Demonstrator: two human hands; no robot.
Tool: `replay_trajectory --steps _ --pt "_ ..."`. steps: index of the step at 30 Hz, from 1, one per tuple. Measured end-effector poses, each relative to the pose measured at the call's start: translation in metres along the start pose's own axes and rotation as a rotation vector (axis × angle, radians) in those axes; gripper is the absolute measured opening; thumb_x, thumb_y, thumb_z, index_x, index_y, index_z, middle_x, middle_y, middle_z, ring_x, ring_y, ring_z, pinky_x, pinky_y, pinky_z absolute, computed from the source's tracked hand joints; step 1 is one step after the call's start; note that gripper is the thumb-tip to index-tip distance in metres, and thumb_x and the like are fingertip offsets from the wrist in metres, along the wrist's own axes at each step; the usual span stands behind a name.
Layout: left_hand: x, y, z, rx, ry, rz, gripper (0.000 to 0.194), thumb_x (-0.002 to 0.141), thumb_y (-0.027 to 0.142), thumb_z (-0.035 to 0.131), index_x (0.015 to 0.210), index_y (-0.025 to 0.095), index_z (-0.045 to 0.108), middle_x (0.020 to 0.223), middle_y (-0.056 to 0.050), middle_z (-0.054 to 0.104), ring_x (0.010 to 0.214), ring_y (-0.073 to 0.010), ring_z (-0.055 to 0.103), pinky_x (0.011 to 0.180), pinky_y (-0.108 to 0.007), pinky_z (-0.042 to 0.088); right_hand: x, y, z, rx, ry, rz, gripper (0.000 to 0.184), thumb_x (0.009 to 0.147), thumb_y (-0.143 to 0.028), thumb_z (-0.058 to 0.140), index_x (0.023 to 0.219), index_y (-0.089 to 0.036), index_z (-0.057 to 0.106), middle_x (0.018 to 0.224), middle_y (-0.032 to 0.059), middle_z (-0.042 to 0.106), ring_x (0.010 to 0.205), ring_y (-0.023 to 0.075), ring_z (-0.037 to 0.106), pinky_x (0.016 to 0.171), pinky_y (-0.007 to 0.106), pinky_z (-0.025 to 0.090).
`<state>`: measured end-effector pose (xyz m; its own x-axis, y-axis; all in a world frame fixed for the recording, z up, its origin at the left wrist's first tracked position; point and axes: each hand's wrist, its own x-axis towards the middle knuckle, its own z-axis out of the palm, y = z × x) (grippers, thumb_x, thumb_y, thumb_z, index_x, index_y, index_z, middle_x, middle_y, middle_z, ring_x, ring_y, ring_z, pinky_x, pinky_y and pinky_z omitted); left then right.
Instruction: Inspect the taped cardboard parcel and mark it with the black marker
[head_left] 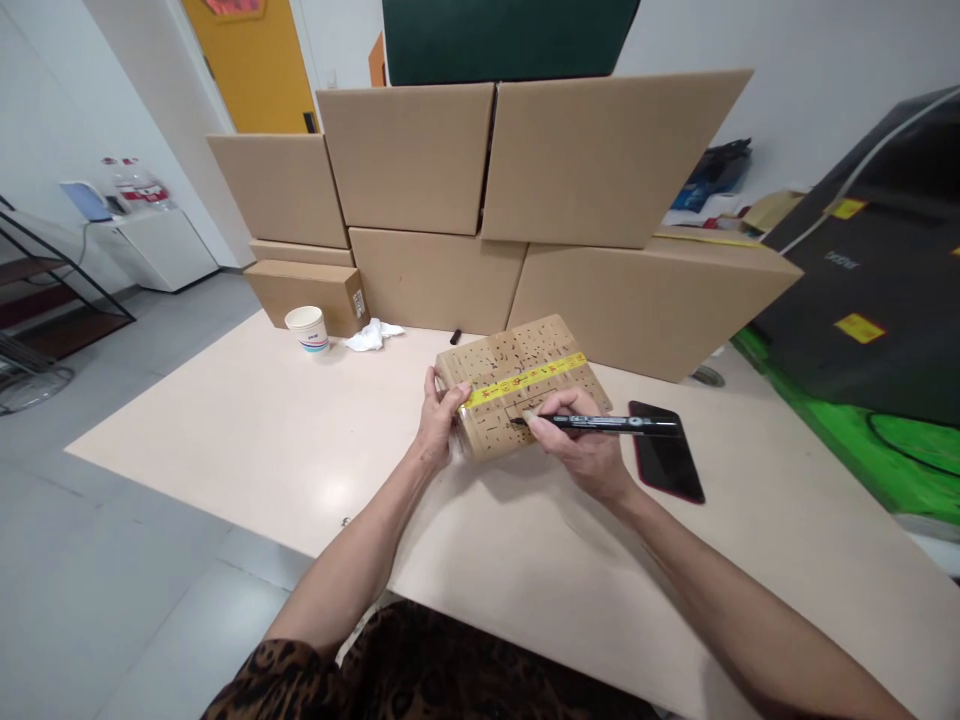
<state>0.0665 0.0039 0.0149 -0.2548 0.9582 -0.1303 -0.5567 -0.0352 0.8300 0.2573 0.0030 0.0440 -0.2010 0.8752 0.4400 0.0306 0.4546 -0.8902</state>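
Observation:
A small cardboard box (495, 353), tilted toward me, carries a band of yellow printed tape (525, 380) and many short black marks on its face. Its left edge is gripped by my left hand (441, 415), the thumb lying over the tape's end. My right hand (581, 445) is closed around a black marker (615, 425), whose tip meets or nearly meets the lower part of the box's face; exact contact I cannot tell. Just right of that hand, a dark phone with a red edge (666, 455) lies on the table.
Stacked large cartons (600, 150) wall off the table's back. Before them stand a paper cup (307, 330), a crumpled tissue (373, 335) and a small black cap (456, 337). The pale table (300, 430) ends at its front edge near my body. A black case (870, 250) stands at right.

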Motion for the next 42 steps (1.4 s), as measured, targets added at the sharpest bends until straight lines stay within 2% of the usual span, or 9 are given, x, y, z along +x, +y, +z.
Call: replay_trajectory --steps 2,5,12,16,21,25,30,36,42 --pt "-0.001 -0.001 0.000 0.018 0.016 -0.020 0.124 0.062 0.040 0.096 0.165 0.026 0.030 0.148 -0.015 0.064 0.134 -0.0369 0.065 0.109 -0.046 0.054 0.001 0.002 0.008 -0.068 -0.023 -0.093 0.031 0.086 -0.042 0.078 0.074 -0.026 0.055 0.056 -0.0077 0.050 0.047 0.0109 0.044 0.048 0.027 0.037" --pt "0.000 -0.005 0.000 0.027 0.031 -0.020 0.133 0.067 0.039 0.094 0.171 0.024 0.013 0.153 -0.017 0.061 0.137 -0.0345 0.063 0.113 -0.044 0.052 0.003 0.006 0.013 -0.171 -0.031 -0.216 0.020 0.092 -0.031 0.070 0.076 -0.025 0.059 0.061 -0.0051 0.057 0.052 0.0123 0.052 0.052 0.027 0.044" --pt "0.004 -0.010 -0.005 0.145 0.023 0.024 0.133 0.068 0.045 0.093 0.171 0.020 0.012 0.158 -0.021 0.054 0.148 -0.0363 0.054 0.121 -0.046 0.045 0.003 0.016 0.012 -0.366 -0.036 -0.315 0.016 0.090 -0.026 0.067 0.075 -0.025 0.062 0.063 -0.0042 0.062 0.052 0.0125 0.054 0.053 0.027 0.044" --pt "0.003 -0.010 -0.005 0.198 0.010 0.046 0.133 0.069 0.048 0.090 0.171 0.020 0.010 0.163 -0.023 0.047 0.150 -0.0373 0.050 0.122 -0.047 0.044 0.004 0.017 0.014 -0.266 0.029 -0.257 0.019 0.089 -0.027 0.068 0.071 -0.025 0.060 0.061 -0.0051 0.059 0.052 0.0115 0.052 0.054 0.027 0.043" --pt "0.001 -0.010 -0.003 0.248 0.018 0.073 0.135 0.068 0.051 0.090 0.171 0.019 0.009 0.163 -0.022 0.046 0.148 -0.0375 0.052 0.122 -0.045 0.044 0.005 0.017 0.018 -0.183 0.149 -0.188 0.023 0.087 -0.034 0.071 0.069 -0.024 0.059 0.060 -0.0044 0.058 0.053 0.0125 0.051 0.055 0.028 0.044" --pt "0.001 -0.009 -0.004 0.284 0.004 0.081 0.136 0.068 0.053 0.088 0.171 0.017 0.007 0.165 -0.024 0.043 0.150 -0.0384 0.049 0.124 -0.047 0.041 0.003 0.017 0.020 -0.209 0.108 -0.189 0.023 0.088 -0.035 0.071 0.070 -0.025 0.060 0.059 -0.0041 0.058 0.052 0.0125 0.050 0.053 0.028 0.044" --pt "0.000 -0.009 -0.003 0.294 0.001 0.089 0.136 0.070 0.053 0.087 0.171 0.016 0.004 0.167 -0.023 0.040 0.152 -0.0372 0.046 0.125 -0.045 0.040 0.002 0.020 0.018 -0.153 0.123 -0.176 0.024 0.089 -0.036 0.072 0.071 -0.024 0.061 0.061 -0.0037 0.059 0.054 0.0127 0.051 0.055 0.029 0.044" --pt "0.000 -0.009 -0.002 0.286 0.007 0.089 0.133 0.071 0.051 0.087 0.171 0.018 0.006 0.165 -0.022 0.044 0.150 -0.0355 0.049 0.123 -0.044 0.043 0.000 0.020 0.015 -0.186 0.034 -0.186 0.021 0.089 -0.034 0.073 0.074 -0.024 0.063 0.063 -0.0036 0.060 0.055 0.0128 0.052 0.055 0.028 0.044" --pt "0.000 -0.009 -0.002 0.280 0.022 0.078 0.134 0.070 0.051 0.088 0.171 0.018 0.007 0.161 -0.022 0.049 0.148 -0.0353 0.052 0.121 -0.043 0.044 0.003 0.022 0.019 -0.041 0.076 -0.094 0.030 0.090 -0.048 0.075 0.075 -0.024 0.064 0.065 -0.0030 0.060 0.056 0.0130 0.053 0.058 0.029 0.048"
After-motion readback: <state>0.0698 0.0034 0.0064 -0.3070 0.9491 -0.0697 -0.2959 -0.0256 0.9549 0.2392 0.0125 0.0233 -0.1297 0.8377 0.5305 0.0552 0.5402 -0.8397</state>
